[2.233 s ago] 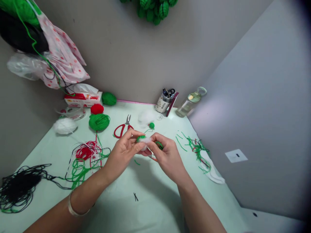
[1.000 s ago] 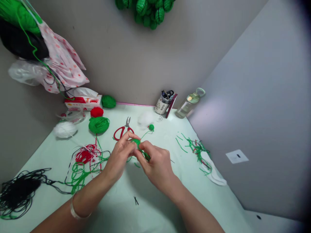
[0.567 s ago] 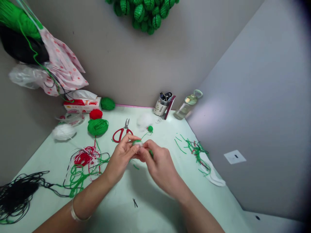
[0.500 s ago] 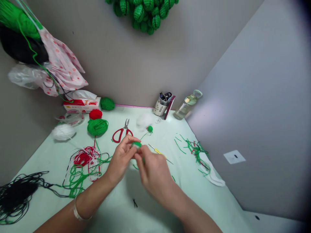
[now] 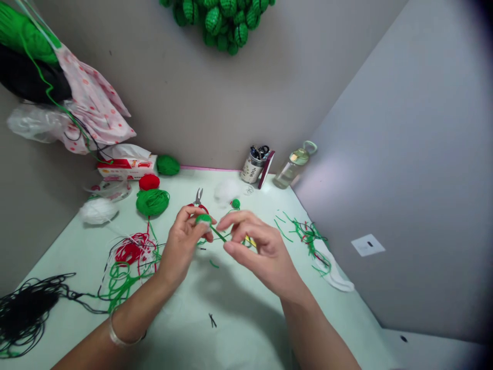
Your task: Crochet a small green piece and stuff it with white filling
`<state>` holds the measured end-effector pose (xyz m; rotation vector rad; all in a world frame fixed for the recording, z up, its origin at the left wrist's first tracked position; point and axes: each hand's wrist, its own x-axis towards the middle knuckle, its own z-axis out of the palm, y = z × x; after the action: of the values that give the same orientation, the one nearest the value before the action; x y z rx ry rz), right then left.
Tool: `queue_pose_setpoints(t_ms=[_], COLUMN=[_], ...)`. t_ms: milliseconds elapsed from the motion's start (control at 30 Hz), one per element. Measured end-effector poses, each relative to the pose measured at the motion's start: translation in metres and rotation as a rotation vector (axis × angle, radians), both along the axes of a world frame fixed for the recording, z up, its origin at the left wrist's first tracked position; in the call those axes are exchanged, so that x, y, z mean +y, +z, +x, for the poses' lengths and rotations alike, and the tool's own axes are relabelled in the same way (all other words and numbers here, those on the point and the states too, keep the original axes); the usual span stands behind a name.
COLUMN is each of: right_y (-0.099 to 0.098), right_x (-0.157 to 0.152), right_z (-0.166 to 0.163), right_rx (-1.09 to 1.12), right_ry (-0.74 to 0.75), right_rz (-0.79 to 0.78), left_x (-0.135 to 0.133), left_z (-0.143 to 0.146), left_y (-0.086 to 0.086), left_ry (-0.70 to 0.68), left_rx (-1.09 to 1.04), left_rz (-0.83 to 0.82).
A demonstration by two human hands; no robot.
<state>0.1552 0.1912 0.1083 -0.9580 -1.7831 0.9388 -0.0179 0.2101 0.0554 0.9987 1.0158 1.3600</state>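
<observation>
My left hand (image 5: 184, 237) pinches a small green-and-white crocheted piece (image 5: 204, 220) between thumb and fingers. From that piece a short green yarn strand (image 5: 219, 234) runs straight to the fingertips of my right hand (image 5: 256, 244). The right thumb and a bent finger meet at the strand's end, while the index finger reaches out above it. Behind the right fingers, the yellow grip of a crochet hook (image 5: 250, 241) is partly covered. Red-handled pliers (image 5: 198, 199) lie just beyond my left hand, their handles mostly hidden. A small green ball (image 5: 235, 204) rests farther back.
White stuffing (image 5: 227, 191) lies toward the back, near a pen holder (image 5: 251, 168) and a bottle (image 5: 291, 167). Yarn balls (image 5: 153, 202) and tangled yarn (image 5: 129, 252) cover the left, with black cord (image 5: 26, 313) nearest. Green scraps (image 5: 308, 234) lie at right.
My right hand has drawn back to the right from the crocheted piece, its fingers spreading, and the green strand now shows between the hands. My left hand has shifted slightly left with the piece.
</observation>
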Motion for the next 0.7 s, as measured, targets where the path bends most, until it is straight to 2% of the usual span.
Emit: queue_pose_setpoints(t_ms=[67, 133, 200, 233, 333, 400, 533, 600, 700], right_y=[0.001, -0.002, -0.006, -0.009, -0.017, -0.021, -0.025, -0.024, -0.018], right_x=[-0.001, 0.000, 0.004, 0.006, 0.011, 0.012, 0.011, 0.011, 0.009], right_z=[-0.001, -0.004, -0.006, -0.007, -0.008, -0.009, -0.012, -0.013, -0.012], right_rx=[0.208, 0.249, 0.119, 0.026, -0.153, -0.152, -0.101, -0.106, -0.149], right_ry=[0.145, 0.060, -0.115, -0.152, -0.066, -0.039, -0.157, -0.194, -0.191], right_rz=[-0.226, -0.342, -0.319, -0.289, -0.270, -0.298, -0.314, -0.306, -0.273], left_x=[-0.002, -0.004, -0.005, -0.006, -0.007, -0.006, -0.005, -0.003, 0.000], left_z=[0.001, 0.002, 0.002, 0.003, 0.003, 0.002, -0.006, -0.010, -0.012], left_y=[0.001, 0.002, 0.003, 0.003, 0.004, 0.004, 0.006, 0.006, 0.005], left_ry=[-0.029, -0.022, -0.007, -0.011, -0.062, -0.095, -0.238, -0.300, -0.316], left_rx=[0.012, 0.021, 0.033, 0.037, 0.035, 0.028, 0.018, 0.005, 0.001], left_rz=[0.006, 0.044, 0.092, 0.110, 0.130, 0.130, 0.104, 0.074, 0.052])
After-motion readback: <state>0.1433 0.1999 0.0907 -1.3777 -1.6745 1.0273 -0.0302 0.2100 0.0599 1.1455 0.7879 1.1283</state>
